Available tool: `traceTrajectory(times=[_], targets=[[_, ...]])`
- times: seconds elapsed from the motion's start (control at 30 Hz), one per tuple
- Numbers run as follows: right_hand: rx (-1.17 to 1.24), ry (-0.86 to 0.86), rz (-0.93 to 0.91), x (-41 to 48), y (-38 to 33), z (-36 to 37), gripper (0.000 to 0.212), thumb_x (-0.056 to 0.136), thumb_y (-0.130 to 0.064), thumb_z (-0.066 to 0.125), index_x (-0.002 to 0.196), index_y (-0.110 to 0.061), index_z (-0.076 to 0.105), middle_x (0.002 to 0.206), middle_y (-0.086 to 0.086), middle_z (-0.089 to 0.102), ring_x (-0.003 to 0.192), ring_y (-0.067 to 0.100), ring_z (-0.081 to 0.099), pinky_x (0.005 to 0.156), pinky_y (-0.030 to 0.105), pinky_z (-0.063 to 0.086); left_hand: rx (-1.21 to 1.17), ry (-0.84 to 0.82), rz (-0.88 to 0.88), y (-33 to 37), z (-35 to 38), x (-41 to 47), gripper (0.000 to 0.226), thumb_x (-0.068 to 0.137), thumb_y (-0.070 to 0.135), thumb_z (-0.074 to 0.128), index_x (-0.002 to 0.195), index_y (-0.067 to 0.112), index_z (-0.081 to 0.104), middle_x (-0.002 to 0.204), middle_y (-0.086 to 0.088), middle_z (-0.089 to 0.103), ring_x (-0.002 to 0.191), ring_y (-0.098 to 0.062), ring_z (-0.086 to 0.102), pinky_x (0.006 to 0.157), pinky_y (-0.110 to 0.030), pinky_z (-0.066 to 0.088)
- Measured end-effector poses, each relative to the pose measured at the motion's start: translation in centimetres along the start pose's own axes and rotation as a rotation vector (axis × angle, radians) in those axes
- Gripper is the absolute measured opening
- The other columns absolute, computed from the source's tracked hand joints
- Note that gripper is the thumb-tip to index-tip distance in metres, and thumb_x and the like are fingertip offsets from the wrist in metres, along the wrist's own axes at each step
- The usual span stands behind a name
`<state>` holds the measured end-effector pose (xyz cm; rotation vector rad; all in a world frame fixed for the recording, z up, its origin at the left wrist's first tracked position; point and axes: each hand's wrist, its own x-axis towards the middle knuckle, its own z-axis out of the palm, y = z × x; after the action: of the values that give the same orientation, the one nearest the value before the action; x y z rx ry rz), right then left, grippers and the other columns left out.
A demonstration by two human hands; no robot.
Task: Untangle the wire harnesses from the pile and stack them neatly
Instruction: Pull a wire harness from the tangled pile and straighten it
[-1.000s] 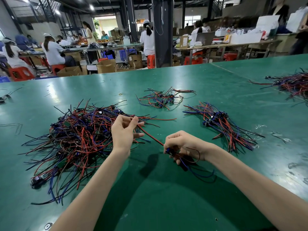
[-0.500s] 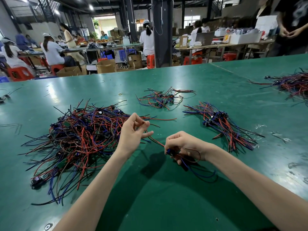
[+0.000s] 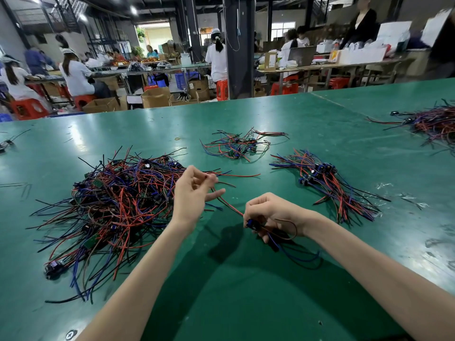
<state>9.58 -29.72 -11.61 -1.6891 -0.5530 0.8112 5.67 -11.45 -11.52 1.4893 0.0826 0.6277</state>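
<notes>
1. Step in hand: freeing one harness (image 3: 251, 223). The right hand (image 3: 268, 212) grips it at lower centre. Its red wire (image 3: 229, 205) runs up-left to the left hand (image 3: 194, 193), whose fingers are loosely curled; a pinch cannot be confirmed.
2. Next move, as judged: draw the wire clear of the pile (image 3: 115, 205), then lay the harness on the stack (image 3: 327, 183), centre right.
3. Bare counter (image 3: 221, 279) lies between pile and stack; its far edge is well apart.

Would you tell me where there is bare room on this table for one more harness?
Bare green table at the near edge, right of the crowded tangled pile; also between the sorted stack and far-right bundle.
</notes>
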Motion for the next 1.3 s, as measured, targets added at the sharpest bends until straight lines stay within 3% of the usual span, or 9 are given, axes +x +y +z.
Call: traceTrajectory(times=[0.13, 0.4, 0.53, 1.03, 1.2, 1.3], targets=[[0.055, -0.021, -0.006, -0.02, -0.12, 0.27, 0.016, 0.069, -0.013, 0.061, 0.054, -0.013, 0.062, 0.073, 0.017, 0.056, 0.047, 0.019, 0.050, 0.037, 0.022, 0.045, -0.244, 0.174, -0.182, 0.43, -0.97, 0.17, 0.016, 0.088, 0.006, 0.063, 0.077, 0.005, 0.050, 0.076, -0.012, 0.061, 0.067, -0.019, 0.070, 0.052, -0.023, 0.055], [0.041, -0.059, -0.032, -0.25, -0.45, 0.15, 0.014, 0.073, -0.010, 0.061, 0.059, -0.009, 0.062, 0.065, 0.006, 0.062, 0.050, 0.017, 0.053, 0.038, 0.023, 0.046, -0.403, 0.252, -0.453, 1.12, -1.26, 0.40, 0.011, 0.084, 0.009, 0.067, 0.079, 0.009, 0.057, 0.054, -0.003, 0.066, 0.042, -0.006, 0.057, 0.041, -0.012, 0.046], [0.029, -0.057, -0.043, -0.30, -0.31, 0.04, 0.033, 0.085, 0.000, 0.055, 0.056, -0.012, 0.062, 0.067, 0.004, 0.064, 0.051, 0.016, 0.055, 0.038, 0.022, 0.046, -0.386, 0.249, -0.448, 1.02, -1.05, 0.27, 0.012, 0.083, 0.008, 0.068, 0.079, 0.009, 0.057, 0.056, -0.004, 0.067, 0.043, -0.007, 0.058, 0.043, -0.013, 0.047], [-0.017, -0.033, 0.004, -0.30, -0.32, -0.07, 0.029, 0.084, -0.004, 0.056, 0.060, -0.013, 0.069, 0.061, 0.009, 0.060, 0.048, 0.018, 0.053, 0.039, 0.020, 0.045, -0.383, 0.270, -0.426, 0.58, -0.86, 0.06, 0.014, 0.087, 0.012, 0.065, 0.078, 0.009, 0.055, 0.055, -0.003, 0.065, 0.048, -0.007, 0.061, 0.043, -0.015, 0.048], [-0.014, -0.035, 0.001, -0.42, -0.52, 0.03, 0.027, 0.085, -0.006, 0.056, 0.062, -0.012, 0.068, 0.057, 0.007, 0.061, 0.043, 0.016, 0.054, 0.040, 0.019, 0.044, -0.258, 0.302, -0.288, 0.73, -0.66, -0.18, 0.016, 0.087, 0.013, 0.066, 0.077, 0.010, 0.054, 0.065, -0.004, 0.064, 0.054, -0.008, 0.061, 0.045, -0.017, 0.049], [-0.022, -0.011, -0.004, -0.58, -0.57, 0.11, 0.026, 0.084, -0.007, 0.057, 0.061, -0.013, 0.068, 0.059, 0.008, 0.060, 0.044, 0.017, 0.053, 0.040, 0.019, 0.043, -0.298, 0.269, -0.314, 0.71, -0.72, -0.26, 0.012, 0.087, 0.017, 0.067, 0.081, 0.010, 0.059, 0.069, -0.003, 0.067, 0.059, -0.009, 0.062, 0.047, -0.018, 0.051]])
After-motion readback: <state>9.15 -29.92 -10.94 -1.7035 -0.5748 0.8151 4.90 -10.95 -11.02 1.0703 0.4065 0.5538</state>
